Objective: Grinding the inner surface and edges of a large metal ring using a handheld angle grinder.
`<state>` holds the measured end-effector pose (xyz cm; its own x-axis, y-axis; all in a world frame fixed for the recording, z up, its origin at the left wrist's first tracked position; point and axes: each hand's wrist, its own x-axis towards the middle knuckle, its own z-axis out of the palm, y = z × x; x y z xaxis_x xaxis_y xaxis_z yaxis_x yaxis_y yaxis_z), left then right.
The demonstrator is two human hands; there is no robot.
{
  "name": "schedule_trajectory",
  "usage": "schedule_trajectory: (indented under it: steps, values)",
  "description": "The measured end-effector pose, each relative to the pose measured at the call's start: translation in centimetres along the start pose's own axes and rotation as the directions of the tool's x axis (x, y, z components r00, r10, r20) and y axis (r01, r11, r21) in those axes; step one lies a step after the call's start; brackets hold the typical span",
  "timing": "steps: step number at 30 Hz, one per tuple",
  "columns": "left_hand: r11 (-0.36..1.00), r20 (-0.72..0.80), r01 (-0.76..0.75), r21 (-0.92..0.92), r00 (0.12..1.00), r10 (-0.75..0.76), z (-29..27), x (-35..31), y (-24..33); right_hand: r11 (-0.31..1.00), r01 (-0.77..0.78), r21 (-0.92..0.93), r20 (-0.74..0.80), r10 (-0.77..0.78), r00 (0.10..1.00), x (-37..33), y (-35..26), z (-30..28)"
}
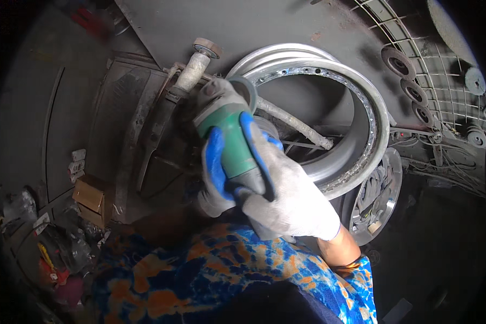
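Between both gloved hands sits a green grinder [228, 141], gripped low on its body. Fingers of the right hand [286, 197] wrap tight across the green casing, blue-coated tips [249, 129] pressed on its upper side. Left hand [217, 181] clasps the same casing from the other side, its blue fingers [214, 162] curled snug around it. Just beyond the fingertips, the grinder's grey head meets the near rim of a shiny metal wheel rim [375, 116] standing on edge. A dusty handle [191, 70] juts up past the left fingers. Right of the wheel rim, round discs [397, 62] hang on a wire rack [443, 92]
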<state>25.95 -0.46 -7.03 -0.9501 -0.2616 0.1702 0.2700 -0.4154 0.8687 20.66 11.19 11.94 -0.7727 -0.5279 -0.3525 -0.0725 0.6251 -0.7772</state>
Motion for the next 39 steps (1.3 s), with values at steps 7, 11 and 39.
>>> schedule_trajectory:
  steps: [7,11,39]
  values:
    - [0.982,0.043,0.051,-0.182,0.998,-0.044,3.2,3.7,2.6,0.994,0.11,0.008,-0.14,-0.108,0.984,-0.2,-0.6,-1.4]
    - [0.883,0.184,0.269,-0.385,0.96,-0.212,8.3,8.2,5.1,0.964,0.068,0.256,-0.433,0.051,0.9,-1.3,-0.8,-3.1]
    - [0.776,0.38,0.447,-0.444,0.879,-0.289,10.1,10.9,5.2,0.928,0.11,0.357,-0.503,0.092,0.859,-2.3,-0.7,-5.3]
